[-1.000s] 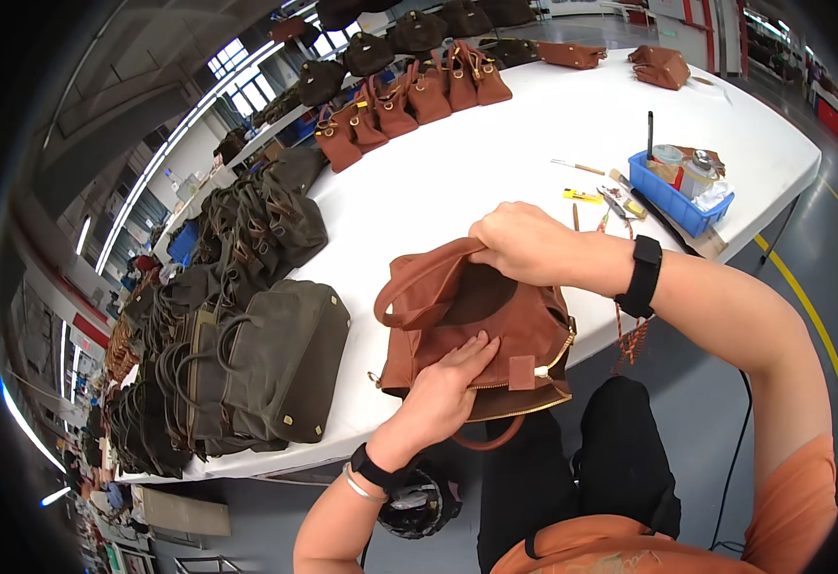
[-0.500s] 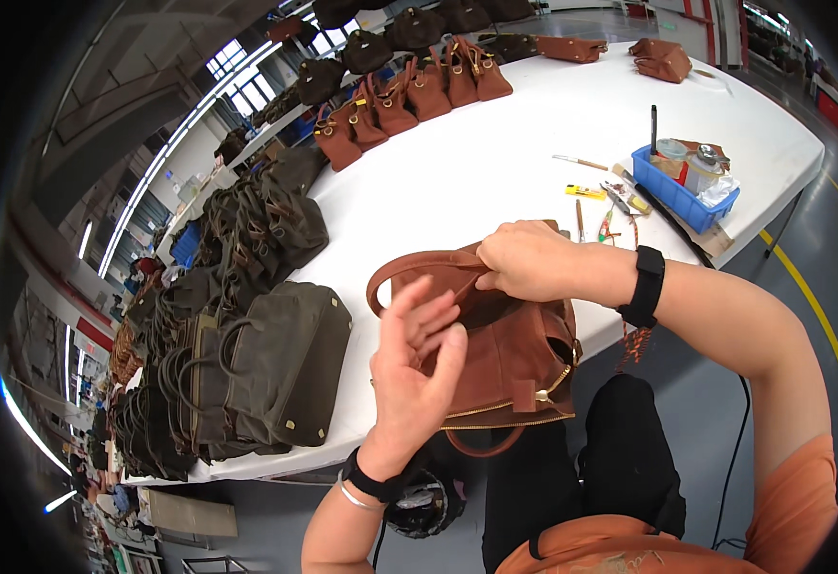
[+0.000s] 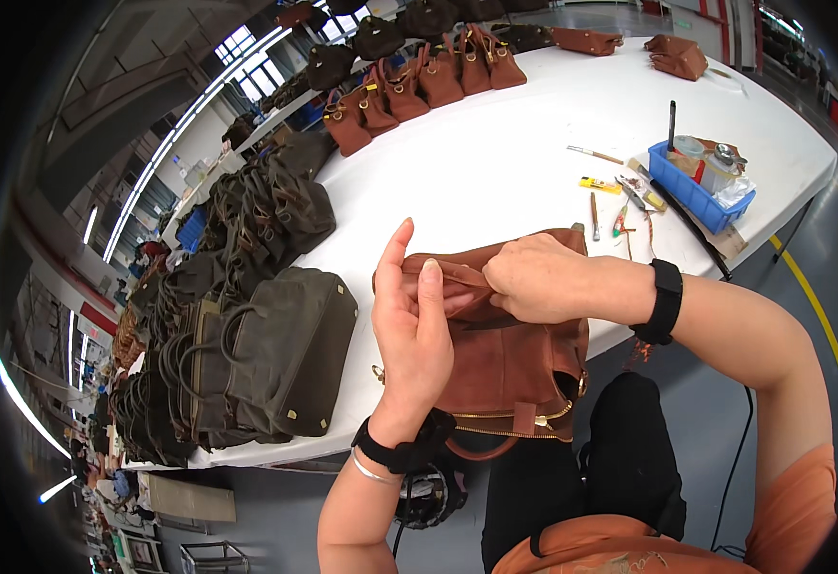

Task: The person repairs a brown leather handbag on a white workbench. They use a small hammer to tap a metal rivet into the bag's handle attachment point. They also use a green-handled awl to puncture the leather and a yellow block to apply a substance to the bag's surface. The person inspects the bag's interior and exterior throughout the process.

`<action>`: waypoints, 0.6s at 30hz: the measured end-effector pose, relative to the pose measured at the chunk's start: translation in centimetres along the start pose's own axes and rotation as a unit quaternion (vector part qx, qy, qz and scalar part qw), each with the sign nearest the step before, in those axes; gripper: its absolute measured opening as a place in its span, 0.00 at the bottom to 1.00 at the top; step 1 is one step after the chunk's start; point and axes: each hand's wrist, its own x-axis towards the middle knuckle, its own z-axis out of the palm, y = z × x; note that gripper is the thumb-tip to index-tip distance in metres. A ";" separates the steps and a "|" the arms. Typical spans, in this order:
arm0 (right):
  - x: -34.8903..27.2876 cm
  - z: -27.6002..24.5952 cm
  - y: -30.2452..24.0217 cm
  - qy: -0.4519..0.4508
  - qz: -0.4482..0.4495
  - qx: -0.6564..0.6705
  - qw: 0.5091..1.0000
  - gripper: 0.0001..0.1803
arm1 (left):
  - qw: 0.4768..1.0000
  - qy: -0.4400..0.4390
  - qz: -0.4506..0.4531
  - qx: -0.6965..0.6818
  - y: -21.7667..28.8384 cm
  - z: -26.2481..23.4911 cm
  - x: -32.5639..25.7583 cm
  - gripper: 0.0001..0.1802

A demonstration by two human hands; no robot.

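A brown leather handbag [image 3: 505, 368] sits at the near edge of the white table in front of me, its top gaping and a gold zipper along its near side. My right hand [image 3: 538, 277] is closed on the rim of the opening, pinching the leather. At the left of the opening is my left hand [image 3: 414, 330], with thumb and index finger stretched up and apart. Its other fingers reach into the gap, partly hidden by the bag. One brown handle [image 3: 481, 450] hangs down on the near side.
Dark green bags [image 3: 285, 354] crowd the table's left side; brown bags [image 3: 438, 81] line the far edge. To the right stands a blue basket [image 3: 696, 196] of supplies, beside a yellow cutter [image 3: 599, 185], a brush [image 3: 647, 182] and other tools on the white table [image 3: 495, 153].
My left hand has moved up to the opening, its lower fingers now inside. My right hand still pinches the rim. The far handle that stood up at the left no longer shows.
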 end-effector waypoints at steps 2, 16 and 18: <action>0.0 -0.2 -0.1 -0.008 0.000 0.006 1.000 0.12 | 1.000 -0.005 -0.017 0.010 0.3 -0.2 0.1 0.26; -0.1 0.2 -0.4 -0.036 0.025 0.033 0.999 0.06 | 0.964 0.001 0.093 0.250 -1.9 0.4 0.3 0.19; 0.0 0.2 -0.4 -0.039 0.025 0.035 0.998 0.06 | 0.969 0.008 0.067 0.237 -1.9 0.6 0.7 0.17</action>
